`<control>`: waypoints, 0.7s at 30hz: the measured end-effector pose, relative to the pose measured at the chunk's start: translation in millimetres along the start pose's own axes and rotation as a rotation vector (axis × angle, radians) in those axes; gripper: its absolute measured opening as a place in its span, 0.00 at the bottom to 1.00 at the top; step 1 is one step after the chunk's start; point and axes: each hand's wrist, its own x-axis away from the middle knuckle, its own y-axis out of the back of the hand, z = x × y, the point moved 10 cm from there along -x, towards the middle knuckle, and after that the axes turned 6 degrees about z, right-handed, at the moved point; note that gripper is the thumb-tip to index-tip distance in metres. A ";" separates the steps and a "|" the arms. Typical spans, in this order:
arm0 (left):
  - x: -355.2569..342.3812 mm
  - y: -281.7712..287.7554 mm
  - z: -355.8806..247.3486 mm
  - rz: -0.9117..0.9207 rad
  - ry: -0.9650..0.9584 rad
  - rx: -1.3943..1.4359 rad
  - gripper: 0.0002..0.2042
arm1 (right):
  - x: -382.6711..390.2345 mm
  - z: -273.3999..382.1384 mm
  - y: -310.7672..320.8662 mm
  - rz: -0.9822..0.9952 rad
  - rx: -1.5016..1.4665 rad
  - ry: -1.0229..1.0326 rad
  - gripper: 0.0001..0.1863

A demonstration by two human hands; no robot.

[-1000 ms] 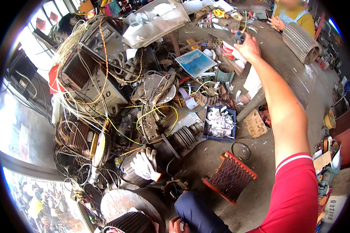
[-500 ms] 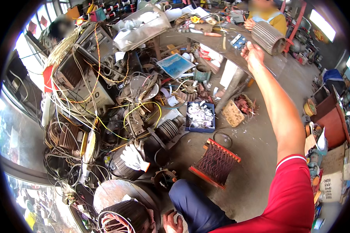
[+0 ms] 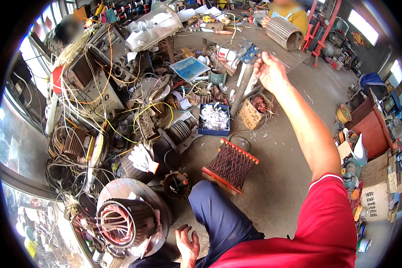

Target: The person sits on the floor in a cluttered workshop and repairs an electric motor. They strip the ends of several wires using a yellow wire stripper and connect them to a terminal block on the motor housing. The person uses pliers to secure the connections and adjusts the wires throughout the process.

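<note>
Coil housing: a dark ribbed shell with reddish windings (image 3: 128, 223) sits on a round block (image 3: 119, 187), its open end facing the lower left.
White glove: a white work glove (image 3: 143, 158) lies draped over a motor, above the coil housing in view.
Left hand: the left hand (image 3: 187, 242) is beside the bent knee, fingers loosely curled and part spread, holding nothing visible.
Blue box: a blue box (image 3: 213, 132) of white scraps stands between the glove and the red-ended rack (image 3: 231, 166).
Blue metal piece: the blue metal piece (image 3: 248, 52) is just left of the right fingertips, in front of the table (image 3: 257, 38) edge, well apart from the left hand.
Right hand: the right hand (image 3: 270, 72) reaches far forward, thumb and fingers drawn together, pinching the piece's near side; the exact contact is too small to tell.
Ribbed cylinder: a grey ribbed cylinder (image 3: 285, 33) lies on the table beyond the right hand.
</note>
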 end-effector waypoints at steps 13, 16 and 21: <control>35.5 -6.5 -24.0 -0.011 -0.008 0.039 0.12 | 117.5 41.9 -31.5 0.098 0.610 0.344 0.03; 36.3 -13.2 -27.5 -0.006 -0.030 0.046 0.12 | 166.3 57.9 -55.7 0.087 1.029 0.691 0.04; 42.7 -14.4 -31.1 -0.002 -0.054 0.031 0.12 | 210.9 54.9 -65.4 0.081 1.218 0.875 0.07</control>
